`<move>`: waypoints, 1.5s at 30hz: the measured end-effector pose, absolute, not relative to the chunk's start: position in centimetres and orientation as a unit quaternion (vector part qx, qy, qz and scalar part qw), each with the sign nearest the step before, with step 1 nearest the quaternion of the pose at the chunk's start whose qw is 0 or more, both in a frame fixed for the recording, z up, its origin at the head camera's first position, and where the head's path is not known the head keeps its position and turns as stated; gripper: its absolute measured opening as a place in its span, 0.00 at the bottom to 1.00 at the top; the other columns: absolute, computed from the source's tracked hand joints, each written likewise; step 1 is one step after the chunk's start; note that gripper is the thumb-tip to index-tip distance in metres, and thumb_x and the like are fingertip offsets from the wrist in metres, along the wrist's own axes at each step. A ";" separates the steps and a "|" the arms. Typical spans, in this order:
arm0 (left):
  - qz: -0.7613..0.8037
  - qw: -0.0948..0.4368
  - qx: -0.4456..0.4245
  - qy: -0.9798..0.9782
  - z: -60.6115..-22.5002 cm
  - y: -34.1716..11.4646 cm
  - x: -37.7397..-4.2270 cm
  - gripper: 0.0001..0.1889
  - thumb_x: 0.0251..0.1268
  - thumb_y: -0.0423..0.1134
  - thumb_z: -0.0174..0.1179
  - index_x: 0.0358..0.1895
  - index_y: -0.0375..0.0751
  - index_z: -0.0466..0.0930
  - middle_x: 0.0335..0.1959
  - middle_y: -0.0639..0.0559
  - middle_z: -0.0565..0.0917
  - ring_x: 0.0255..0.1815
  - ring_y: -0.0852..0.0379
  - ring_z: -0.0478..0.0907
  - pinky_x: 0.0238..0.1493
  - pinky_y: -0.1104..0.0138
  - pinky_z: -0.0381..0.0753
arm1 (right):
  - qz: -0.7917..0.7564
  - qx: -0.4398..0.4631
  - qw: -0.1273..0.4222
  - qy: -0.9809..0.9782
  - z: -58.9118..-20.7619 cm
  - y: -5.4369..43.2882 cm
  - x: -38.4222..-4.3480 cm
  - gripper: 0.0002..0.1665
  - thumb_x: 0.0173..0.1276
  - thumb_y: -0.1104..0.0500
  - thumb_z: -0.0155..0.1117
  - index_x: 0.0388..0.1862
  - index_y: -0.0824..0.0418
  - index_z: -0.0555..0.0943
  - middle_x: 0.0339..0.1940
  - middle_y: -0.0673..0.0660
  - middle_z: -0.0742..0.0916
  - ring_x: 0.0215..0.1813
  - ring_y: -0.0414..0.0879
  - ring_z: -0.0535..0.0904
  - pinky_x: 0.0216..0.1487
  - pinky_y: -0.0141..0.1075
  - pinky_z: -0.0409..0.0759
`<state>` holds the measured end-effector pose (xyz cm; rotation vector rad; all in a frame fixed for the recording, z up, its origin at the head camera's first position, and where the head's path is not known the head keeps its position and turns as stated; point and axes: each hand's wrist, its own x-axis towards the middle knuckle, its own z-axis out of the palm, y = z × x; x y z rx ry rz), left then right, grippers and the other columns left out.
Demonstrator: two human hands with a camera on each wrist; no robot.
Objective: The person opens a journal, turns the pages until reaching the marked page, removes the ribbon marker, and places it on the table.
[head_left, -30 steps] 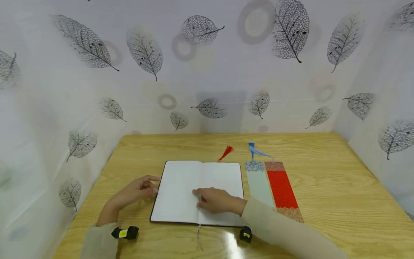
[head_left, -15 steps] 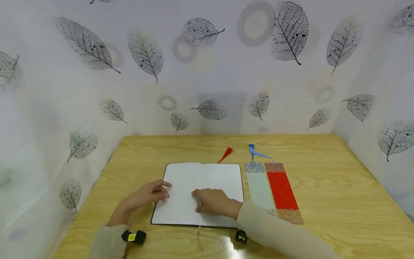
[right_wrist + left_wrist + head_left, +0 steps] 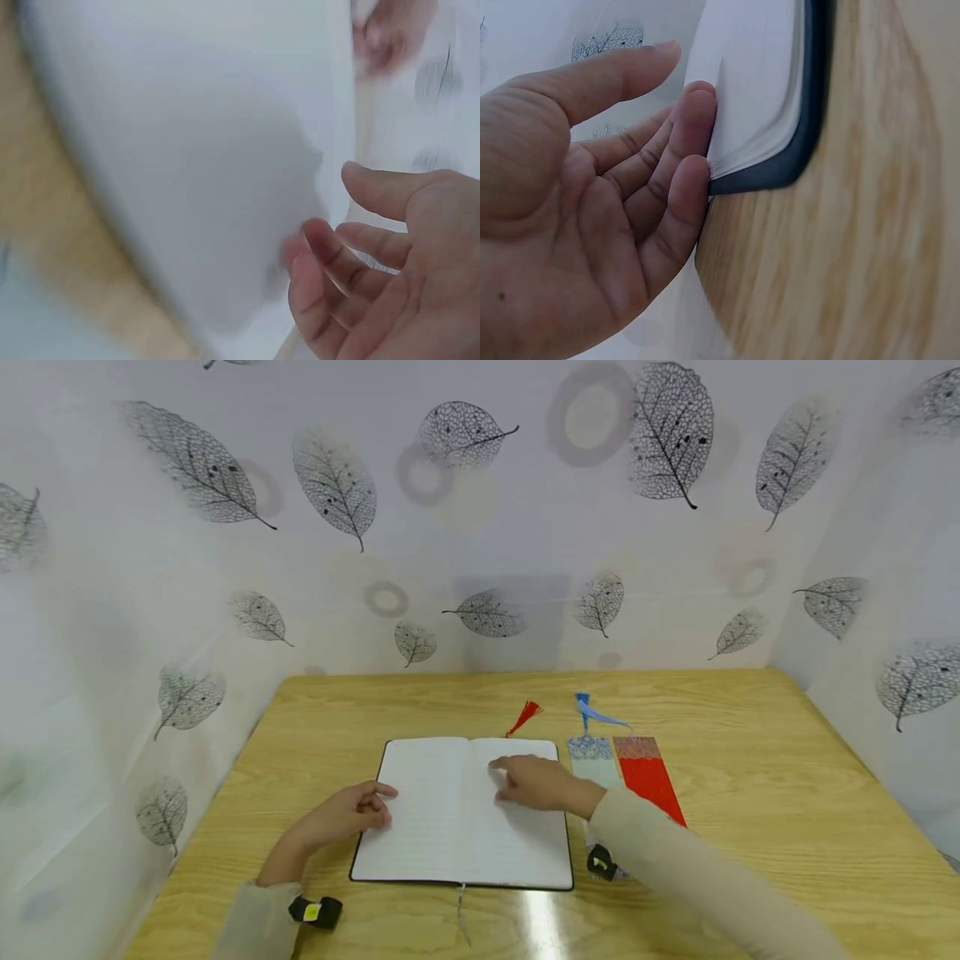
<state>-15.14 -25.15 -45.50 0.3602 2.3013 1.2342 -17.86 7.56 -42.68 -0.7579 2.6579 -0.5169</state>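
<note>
An open notebook [image 3: 420, 835] with white lined pages and a dark cover lies flat in the middle of the table. My left hand [image 3: 337, 817] rests at its left edge, thumb and fingers over the margin of the left page. In the left wrist view, the fingertips [image 3: 694, 112] touch the page edges beside the cover corner. Above the right page is my right hand [image 3: 543, 783], loosely bent and holding nothing; the right wrist view shows its shadow on the paper. A red tassel [image 3: 525, 718] sticks out from the notebook's top edge.
Right of the notebook lie a pale green bookmark [image 3: 594, 768] and a red bookmark [image 3: 651, 777], both with blue tassels, partly covered by the right sleeve [image 3: 675, 852]. A thin ribbon [image 3: 462, 914] hangs from the notebook's bottom edge. Leaf-patterned curtain [image 3: 510, 543] surrounds the wooden table [image 3: 765, 760].
My left hand has come in from beside the notebook onto the left page's edge. My right hand has moved from the centre fold up and right over the right page.
</note>
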 end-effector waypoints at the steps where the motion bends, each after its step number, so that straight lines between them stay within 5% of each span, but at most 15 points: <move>1: 0.450 0.249 0.134 0.847 -45.5 -25.1 -15.1 0.22 0.67 0.38 0.60 0.60 0.30 0.70 0.37 0.47 0.78 0.35 0.58 0.71 0.33 0.72 0.72 | -0.170 -0.262 0.144 0.939 -42.7 8.4 -18.5 0.28 0.66 0.54 0.65 0.63 0.60 0.75 0.36 0.54 0.83 0.36 0.45 0.76 0.35 0.38 0.76; 5: 0.442 0.243 0.138 0.853 -45.5 -25.1 -15.1 0.22 0.66 0.38 0.61 0.59 0.31 0.71 0.37 0.48 0.77 0.34 0.59 0.70 0.32 0.72 0.71 | -0.121 -0.240 0.085 0.959 -43.1 11.3 -20.4 0.25 0.69 0.51 0.62 0.61 0.61 0.78 0.53 0.63 0.80 0.54 0.59 0.73 0.51 0.51 0.76; 8: 0.448 0.243 0.140 0.849 -45.6 -25.1 -15.1 0.23 0.66 0.38 0.61 0.60 0.30 0.70 0.37 0.47 0.77 0.33 0.59 0.70 0.32 0.72 0.71 | -0.123 -0.226 0.093 0.962 -43.3 13.0 -21.2 0.26 0.72 0.50 0.58 0.64 0.60 0.75 0.59 0.67 0.76 0.60 0.64 0.67 0.56 0.58 0.70; 19: 0.453 0.243 0.142 0.846 -45.7 -25.1 -15.1 0.23 0.67 0.38 0.60 0.60 0.30 0.70 0.36 0.47 0.76 0.33 0.60 0.70 0.32 0.72 0.70 | -0.132 -0.224 0.125 0.958 -43.6 14.5 -21.6 0.28 0.73 0.48 0.55 0.68 0.59 0.72 0.62 0.66 0.74 0.63 0.64 0.65 0.58 0.60 0.65; 25: 0.457 0.246 0.140 0.844 -45.7 -25.1 -15.2 0.23 0.67 0.38 0.59 0.61 0.30 0.69 0.36 0.47 0.77 0.33 0.59 0.71 0.33 0.72 0.71 | -0.131 -0.240 0.097 0.957 -43.8 15.0 -21.4 0.27 0.73 0.51 0.57 0.67 0.59 0.72 0.60 0.65 0.76 0.62 0.64 0.67 0.57 0.60 0.66; 31: 0.458 0.247 0.136 0.843 -45.6 -25.0 -15.3 0.23 0.67 0.39 0.60 0.61 0.31 0.70 0.36 0.47 0.76 0.34 0.59 0.70 0.32 0.72 0.70 | -0.155 -0.254 0.046 0.954 -44.3 15.2 -21.3 0.19 0.70 0.55 0.60 0.58 0.61 0.79 0.53 0.61 0.81 0.53 0.56 0.75 0.53 0.51 0.75; 36: 0.454 0.250 0.139 0.844 -45.7 -24.9 -15.3 0.22 0.68 0.38 0.59 0.61 0.31 0.70 0.37 0.47 0.77 0.34 0.59 0.71 0.33 0.72 0.71 | -0.276 -0.218 0.089 0.932 -44.2 15.3 -20.5 0.14 0.71 0.59 0.58 0.50 0.67 0.81 0.47 0.62 0.83 0.44 0.50 0.79 0.42 0.41 0.79; 45: 0.447 0.251 0.138 0.847 -45.6 -25.1 -15.2 0.22 0.68 0.38 0.58 0.61 0.30 0.70 0.37 0.47 0.77 0.35 0.58 0.72 0.33 0.71 0.72 | -0.403 -0.232 0.133 0.875 -44.3 16.4 -17.6 0.25 0.76 0.54 0.52 0.61 0.71 0.75 0.51 0.63 0.84 0.46 0.48 0.79 0.44 0.34 0.78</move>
